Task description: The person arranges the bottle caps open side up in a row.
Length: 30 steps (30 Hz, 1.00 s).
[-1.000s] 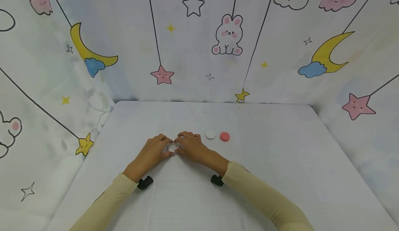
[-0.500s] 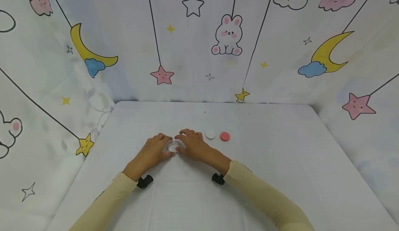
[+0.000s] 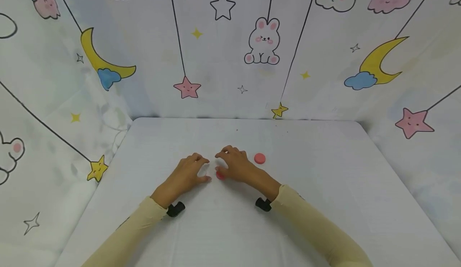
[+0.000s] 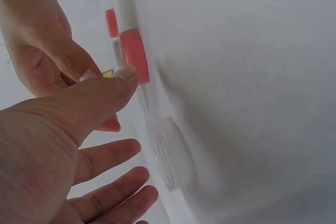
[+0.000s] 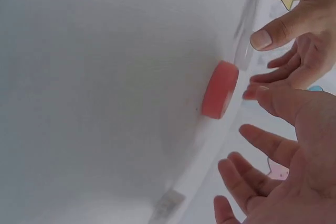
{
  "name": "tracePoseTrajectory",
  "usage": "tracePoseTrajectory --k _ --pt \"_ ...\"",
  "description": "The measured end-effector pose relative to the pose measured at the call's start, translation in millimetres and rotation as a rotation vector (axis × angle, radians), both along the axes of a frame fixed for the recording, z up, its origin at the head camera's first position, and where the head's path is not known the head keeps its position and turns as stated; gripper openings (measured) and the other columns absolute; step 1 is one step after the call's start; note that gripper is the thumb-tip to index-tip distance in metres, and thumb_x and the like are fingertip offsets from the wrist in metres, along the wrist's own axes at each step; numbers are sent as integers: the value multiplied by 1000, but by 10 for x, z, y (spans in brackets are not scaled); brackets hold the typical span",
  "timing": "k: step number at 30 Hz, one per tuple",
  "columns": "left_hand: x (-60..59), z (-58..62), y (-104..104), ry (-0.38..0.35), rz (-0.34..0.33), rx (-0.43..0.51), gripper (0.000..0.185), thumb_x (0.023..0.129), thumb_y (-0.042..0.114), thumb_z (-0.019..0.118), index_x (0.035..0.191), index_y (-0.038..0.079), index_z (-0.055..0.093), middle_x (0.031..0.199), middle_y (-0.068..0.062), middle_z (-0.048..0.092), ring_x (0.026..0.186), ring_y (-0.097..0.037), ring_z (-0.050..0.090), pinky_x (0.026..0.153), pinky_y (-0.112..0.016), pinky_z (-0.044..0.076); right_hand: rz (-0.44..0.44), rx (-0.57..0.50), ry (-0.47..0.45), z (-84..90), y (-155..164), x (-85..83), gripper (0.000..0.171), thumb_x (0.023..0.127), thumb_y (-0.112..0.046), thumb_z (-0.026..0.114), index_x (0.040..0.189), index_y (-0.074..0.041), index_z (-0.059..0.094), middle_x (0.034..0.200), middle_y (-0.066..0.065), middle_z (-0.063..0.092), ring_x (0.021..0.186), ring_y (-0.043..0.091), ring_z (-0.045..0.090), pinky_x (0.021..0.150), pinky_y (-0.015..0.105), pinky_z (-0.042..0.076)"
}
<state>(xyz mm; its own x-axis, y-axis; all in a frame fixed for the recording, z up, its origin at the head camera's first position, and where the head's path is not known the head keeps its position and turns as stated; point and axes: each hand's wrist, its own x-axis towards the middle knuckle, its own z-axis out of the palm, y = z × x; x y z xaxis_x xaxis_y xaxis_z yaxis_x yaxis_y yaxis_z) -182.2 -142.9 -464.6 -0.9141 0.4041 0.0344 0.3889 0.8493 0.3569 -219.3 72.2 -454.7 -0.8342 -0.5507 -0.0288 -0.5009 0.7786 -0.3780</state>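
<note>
My left hand (image 3: 185, 175) is held with thumb and fingers apart, near a clear, shallow round container (image 4: 170, 153) on the table. Nothing is gripped in it. My right hand (image 3: 237, 165) stands with its fingers spread, likewise holding nothing. By its thumb lies a thick red disc (image 3: 220, 175), partly covered in the head view; the right wrist view shows this red disc (image 5: 219, 90) resting flat on the table. Whether the thumb touches it, I cannot tell. Beyond the right hand lies another red disc (image 3: 259, 158).
A whitish round piece (image 4: 117, 52) sits between the two red discs in the left wrist view; the right hand hides it in the head view. White cloth covers the table (image 3: 306, 203). A printed curtain (image 3: 216, 59) stands behind and at the sides.
Both hands have come off the clear container and shifted right, the right one farther, so the gap between them is wider. The near red disc is now visible; the white piece is now hidden.
</note>
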Motion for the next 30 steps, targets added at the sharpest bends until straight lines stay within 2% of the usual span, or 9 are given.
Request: tracePoseTrajectory --k 11,23,30 --pt "-28 -17 186 67 -71 20 51 89 34 87 128 5 71 124 -14 63 113 -33 62 104 -55 47 -7 36 -20 -13 168 85 39 103 -33 70 139 -17 69 142 10 59 134 32 54 107 60 43" --pt "-13 -77 271 89 -83 58 42 88 31 88 120 7 75 119 -12 65 108 -32 64 100 -55 49 22 38 -6 -63 233 158 41 100 -31 74 137 -15 69 142 12 59 132 33 56 101 58 45" --pt "-21 -125 286 100 -81 43 38 90 30 87 118 9 75 117 -11 64 108 -30 63 99 -54 48 31 32 8 -77 237 182 37 99 -29 76 133 -16 71 141 12 60 130 34 57 98 57 45"
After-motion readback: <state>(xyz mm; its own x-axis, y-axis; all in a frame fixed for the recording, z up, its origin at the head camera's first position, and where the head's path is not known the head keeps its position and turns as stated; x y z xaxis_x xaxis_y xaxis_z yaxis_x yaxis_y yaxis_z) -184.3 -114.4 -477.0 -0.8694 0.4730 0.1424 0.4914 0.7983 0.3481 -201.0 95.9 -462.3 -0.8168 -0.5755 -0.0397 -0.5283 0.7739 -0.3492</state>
